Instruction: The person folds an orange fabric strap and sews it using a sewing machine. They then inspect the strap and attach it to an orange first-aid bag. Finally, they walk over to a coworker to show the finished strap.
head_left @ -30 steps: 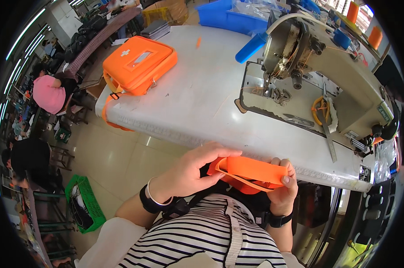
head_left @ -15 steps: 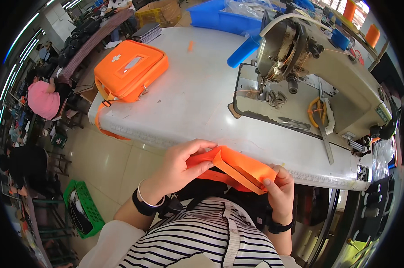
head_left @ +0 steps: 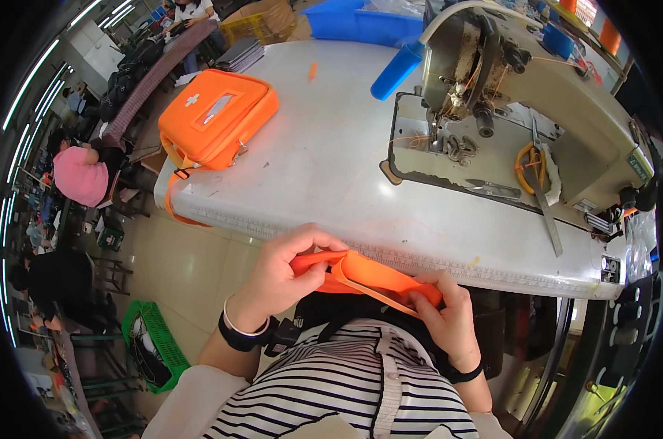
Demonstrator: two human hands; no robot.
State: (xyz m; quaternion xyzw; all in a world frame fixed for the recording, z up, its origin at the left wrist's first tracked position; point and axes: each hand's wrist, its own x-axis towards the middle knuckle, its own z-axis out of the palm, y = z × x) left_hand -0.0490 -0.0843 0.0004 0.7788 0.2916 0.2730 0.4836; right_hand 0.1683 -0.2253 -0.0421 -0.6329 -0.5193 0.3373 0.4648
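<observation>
An orange fabric piece (head_left: 375, 276) with folded edges is stretched between my hands, just off the table's front edge and above my lap. My left hand (head_left: 291, 271) pinches its left end between thumb and fingers. At the right end, my right hand (head_left: 445, 311) is closed on it, thumb on the near edge. A dark gap shows between the layers of the fabric. Farther left on the white table (head_left: 309, 161) lies an orange case (head_left: 214, 121) with a white cross, a zipper and a hanging strap.
A sewing machine (head_left: 522, 102) stands at the right, with yellow-handled scissors (head_left: 533, 172), tweezers (head_left: 492, 189) and small metal parts (head_left: 461, 148) on its bed. A blue bin (head_left: 360, 25) is at the back. On the floor at left sits a green basket (head_left: 155, 344); a person in pink (head_left: 81, 175) sits beyond.
The fabric piece has come slightly left and tilted, showing less of its far face. My right hand has shifted left and curled more around its end. The view has shifted a little.
</observation>
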